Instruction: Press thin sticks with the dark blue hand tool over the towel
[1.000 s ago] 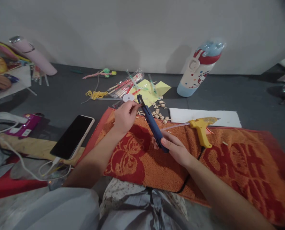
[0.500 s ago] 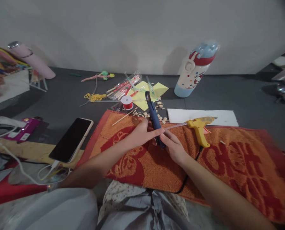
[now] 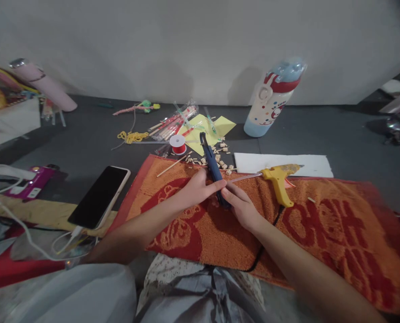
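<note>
Both my hands are closed around a slim dark blue object (image 3: 214,168), seen nearly edge-on, with a dark looped top end; its exact kind I cannot make out. My left hand (image 3: 202,186) grips it from the left, one finger stretched across its near side. From the right, my right hand (image 3: 242,205) holds its lower part, thumb against it. Below lies an orange and red towel (image 3: 233,242). A yellow glue gun (image 3: 279,179) rests on the towel to the right, a clear glue stick (image 3: 245,177) poking from its back towards my hands.
Small cut wood pieces (image 3: 220,163), a red ribbon spool (image 3: 177,144), yellow paper (image 3: 225,125) and bagged sticks (image 3: 176,121) lie beyond. A bottle (image 3: 269,103) stands behind a white strip (image 3: 307,161). Left are a phone (image 3: 99,197), purple power strip (image 3: 32,184) and pink flask (image 3: 48,87).
The dark blue object's top has tipped slightly to the left, still in both my hands. Another person's hand at the far left has gone out of view.
</note>
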Motion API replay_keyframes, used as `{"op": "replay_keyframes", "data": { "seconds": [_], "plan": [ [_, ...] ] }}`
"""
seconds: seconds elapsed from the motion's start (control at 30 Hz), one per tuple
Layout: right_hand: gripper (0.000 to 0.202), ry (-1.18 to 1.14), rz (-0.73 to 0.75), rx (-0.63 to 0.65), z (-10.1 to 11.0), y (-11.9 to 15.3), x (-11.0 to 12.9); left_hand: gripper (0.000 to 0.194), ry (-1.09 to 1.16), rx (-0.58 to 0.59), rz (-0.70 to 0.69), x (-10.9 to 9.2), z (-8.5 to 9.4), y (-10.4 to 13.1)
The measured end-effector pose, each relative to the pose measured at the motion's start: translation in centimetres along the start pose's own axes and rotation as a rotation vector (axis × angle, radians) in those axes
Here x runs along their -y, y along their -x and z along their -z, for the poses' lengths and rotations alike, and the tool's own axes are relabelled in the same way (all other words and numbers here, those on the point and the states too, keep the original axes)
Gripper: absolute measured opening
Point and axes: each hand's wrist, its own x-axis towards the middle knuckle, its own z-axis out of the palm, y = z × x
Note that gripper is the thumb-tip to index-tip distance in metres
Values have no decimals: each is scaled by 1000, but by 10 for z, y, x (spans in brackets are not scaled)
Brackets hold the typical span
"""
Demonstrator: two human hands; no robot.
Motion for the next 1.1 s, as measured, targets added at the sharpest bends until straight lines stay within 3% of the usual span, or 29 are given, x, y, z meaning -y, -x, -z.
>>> {"op": "replay_keyframes", "data": {
  "seconds": [0.13,0.77,0.83,0.97,1.1],
  "plan": [
    [46,24,8,20,1,0,0,48,-26,56,45,0,0,0],
    [39,-119,-49,23,1,-2,6,53,60,67,138,-2,2,-6],
    [40,-133,-52,46,2,-1,7,46,-19,-32,62,-3,10,-9],
    [42,-107,-29,126,5,1,7,28,-195,-391,-201,-5,33,-18],
    [45,-42,-6,155,6,3,6,17,-329,-494,-340,-7,51,-24]
  ]
}}
